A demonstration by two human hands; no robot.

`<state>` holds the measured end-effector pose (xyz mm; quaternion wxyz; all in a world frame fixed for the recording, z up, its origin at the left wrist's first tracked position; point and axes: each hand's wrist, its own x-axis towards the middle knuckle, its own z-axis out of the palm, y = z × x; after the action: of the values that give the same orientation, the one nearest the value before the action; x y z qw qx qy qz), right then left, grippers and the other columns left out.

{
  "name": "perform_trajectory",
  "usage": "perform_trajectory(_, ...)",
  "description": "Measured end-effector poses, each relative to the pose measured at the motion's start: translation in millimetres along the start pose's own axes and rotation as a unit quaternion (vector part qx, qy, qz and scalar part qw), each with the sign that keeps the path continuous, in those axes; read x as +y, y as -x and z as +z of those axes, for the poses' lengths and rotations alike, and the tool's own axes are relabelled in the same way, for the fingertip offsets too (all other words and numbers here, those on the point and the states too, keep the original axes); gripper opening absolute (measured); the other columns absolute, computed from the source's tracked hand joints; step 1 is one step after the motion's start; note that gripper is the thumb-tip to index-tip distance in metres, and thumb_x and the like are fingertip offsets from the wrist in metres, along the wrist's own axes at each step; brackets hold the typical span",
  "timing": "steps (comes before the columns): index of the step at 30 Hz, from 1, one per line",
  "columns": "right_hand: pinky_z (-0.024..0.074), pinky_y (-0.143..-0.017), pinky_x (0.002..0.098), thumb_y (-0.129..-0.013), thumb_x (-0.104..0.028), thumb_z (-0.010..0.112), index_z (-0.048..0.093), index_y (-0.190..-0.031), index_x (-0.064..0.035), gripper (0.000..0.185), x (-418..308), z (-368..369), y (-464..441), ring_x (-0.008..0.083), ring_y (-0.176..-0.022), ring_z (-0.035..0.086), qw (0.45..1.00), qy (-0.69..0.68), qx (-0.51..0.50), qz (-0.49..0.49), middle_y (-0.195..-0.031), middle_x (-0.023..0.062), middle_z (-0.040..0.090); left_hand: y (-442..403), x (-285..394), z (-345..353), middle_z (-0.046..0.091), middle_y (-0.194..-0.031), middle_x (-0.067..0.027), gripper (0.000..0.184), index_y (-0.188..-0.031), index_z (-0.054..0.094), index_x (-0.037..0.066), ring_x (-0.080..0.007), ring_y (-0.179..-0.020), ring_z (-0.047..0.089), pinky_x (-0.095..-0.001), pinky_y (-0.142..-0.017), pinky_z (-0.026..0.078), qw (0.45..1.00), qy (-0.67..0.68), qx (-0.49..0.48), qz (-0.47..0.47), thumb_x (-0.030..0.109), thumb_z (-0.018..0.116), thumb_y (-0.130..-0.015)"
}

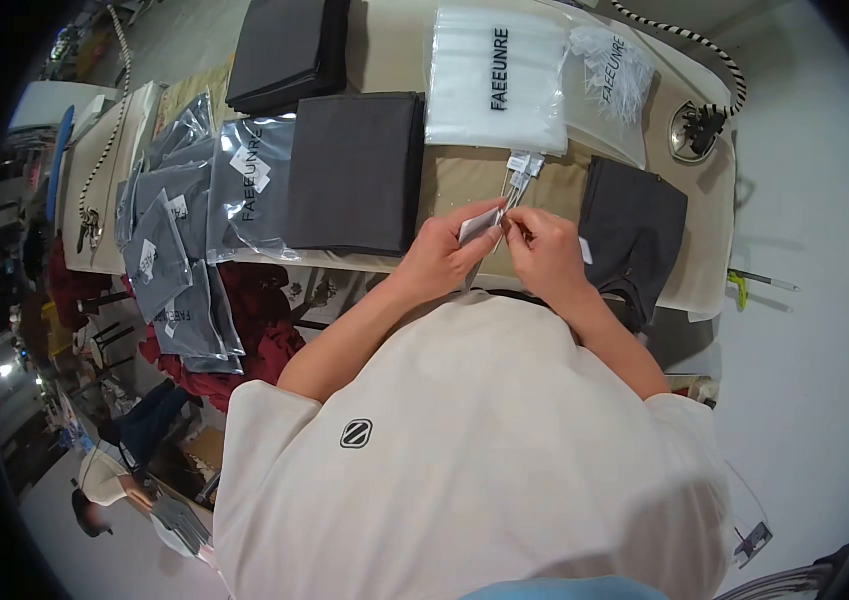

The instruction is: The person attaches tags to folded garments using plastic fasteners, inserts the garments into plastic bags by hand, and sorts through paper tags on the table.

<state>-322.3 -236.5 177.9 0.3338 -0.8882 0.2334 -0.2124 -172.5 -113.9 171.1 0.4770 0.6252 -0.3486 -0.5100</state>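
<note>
My left hand [444,250] is closed around a small stack of white hang tags [479,225] near the front edge of the table. Close beside it, my right hand [547,252] pinches at the thin tag strings [511,195]; the fingertips hide exactly what is between them. Those strings run up to a cluster of small white tag ends [524,165] on the tan cloth. Folded dark trousers [634,225] lie to the right of my right hand, with a white label at their edge. To the left of my hands sits a dark folded garment stack [356,172].
A stack of clear printed bags [497,80] lies at the back, with a bag of white strips [609,75] beside it. Bagged garments [179,260] overhang the table's left end above red cloth [244,310]. An iron [694,130] stands far right. Another person [104,475] is at lower left.
</note>
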Motion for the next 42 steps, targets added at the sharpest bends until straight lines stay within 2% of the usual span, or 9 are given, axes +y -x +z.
perform_trajectory(9,0.0506,-0.059,0.0346,-0.089,-0.001,0.071,0.070,-0.099,-0.0027,0.010,3,-12,1,0.0257,-0.065,0.066,0.987,-0.159,0.022,-0.004,-0.082,0.0117,0.070,9,16,7,0.073,-0.117,-0.0042,0.043,-0.134,0.062,0.000,-0.0059,-0.099,0.063,-0.0240,-0.083,0.053,0.989,0.091,0.080,0.082,0.013,0.075,-0.094)
perform_trajectory(20,0.0506,-0.057,0.0374,-0.082,0.000,0.073,0.071,-0.097,-0.0047,0.016,15,-39,-4,0.0312,-0.067,0.066,0.982,-0.093,-0.094,-0.136,-0.083,0.0107,0.070,16,29,-11,0.074,-0.119,-0.0102,0.032,-0.116,0.071,-0.002,-0.0077,-0.093,0.065,-0.0257,-0.080,0.056,0.997,0.056,-0.051,0.009,0.010,0.081,-0.088)
perform_trajectory(24,0.0505,-0.057,0.0335,-0.085,0.001,0.072,0.070,-0.098,-0.0033,0.013,14,-39,0,0.0240,-0.064,0.066,0.976,-0.110,-0.116,-0.150,-0.080,0.0104,0.070,16,31,-10,0.073,-0.121,-0.0115,0.033,-0.116,0.071,-0.001,-0.0104,-0.096,0.066,-0.0283,-0.083,0.056,0.997,0.044,-0.058,0.009,0.010,0.082,-0.087)
perform_trajectory(27,0.0500,-0.059,0.0287,-0.090,0.001,0.070,0.069,-0.100,-0.0009,0.010,1,-23,17,0.0140,-0.065,0.065,0.971,-0.231,-0.035,0.049,-0.078,0.0096,0.070,15,30,1,0.070,-0.125,-0.0128,0.033,-0.115,0.071,-0.001,-0.0126,-0.100,0.066,-0.0296,-0.086,0.056,0.990,-0.002,0.009,0.140,0.009,0.082,-0.086)
perform_trajectory(29,0.0500,-0.060,0.0277,-0.091,0.000,0.069,0.069,-0.100,0.0001,0.009,1,-10,20,0.0123,-0.067,0.064,0.956,-0.280,-0.025,0.080,-0.078,0.0099,0.069,13,27,7,0.069,-0.128,-0.0135,0.033,-0.115,0.071,0.000,-0.0137,-0.102,0.067,-0.0303,-0.087,0.056,0.977,-0.027,0.041,0.207,0.009,0.083,-0.085)
perform_trajectory(32,0.0500,-0.062,0.0259,-0.094,-0.001,0.068,0.068,-0.101,0.0021,0.008,2,-4,19,0.0089,-0.069,0.062,0.915,-0.377,-0.003,0.143,-0.078,0.0106,0.069,11,18,12,0.067,-0.131,-0.0147,0.033,-0.115,0.070,0.000,-0.0155,-0.108,0.066,-0.0306,-0.090,0.055,0.974,-0.005,0.094,0.205,0.009,0.082,-0.085)
perform_trajectory(37,0.0512,-0.064,0.0268,-0.096,-0.002,0.066,0.067,-0.102,0.0028,0.008,-2,-11,11,0.0107,-0.071,0.063,0.962,-0.255,-0.016,0.100,-0.081,0.0090,0.069,15,23,8,0.070,-0.124,-0.0115,0.030,-0.113,0.070,-0.001,-0.0134,-0.103,0.067,-0.0290,-0.088,0.055,0.977,-0.036,0.108,0.180,0.009,0.081,-0.087)
perform_trajectory(40,0.0513,-0.064,0.0269,-0.097,-0.004,0.065,0.067,-0.102,0.0028,0.009,-9,-7,6,0.0110,-0.071,0.063,0.982,-0.189,0.014,0.018,-0.082,0.0072,0.069,13,24,-2,0.073,-0.116,-0.0077,0.028,-0.113,0.069,-0.001,-0.0108,-0.098,0.066,-0.0274,-0.086,0.055,0.992,0.117,0.054,0.016,0.009,0.080,-0.089)
perform_trajectory(42,0.0516,-0.067,0.0272,-0.097,-0.004,0.065,0.067,-0.102,0.0019,0.009,-8,-3,6,0.0123,-0.073,0.064,0.975,-0.215,0.019,0.045,-0.084,0.0051,0.068,10,22,0,0.073,-0.113,-0.0063,0.028,-0.113,0.069,-0.001,-0.0099,-0.096,0.066,-0.0269,-0.085,0.055,0.991,0.117,0.061,0.034,0.008,0.080,-0.089)
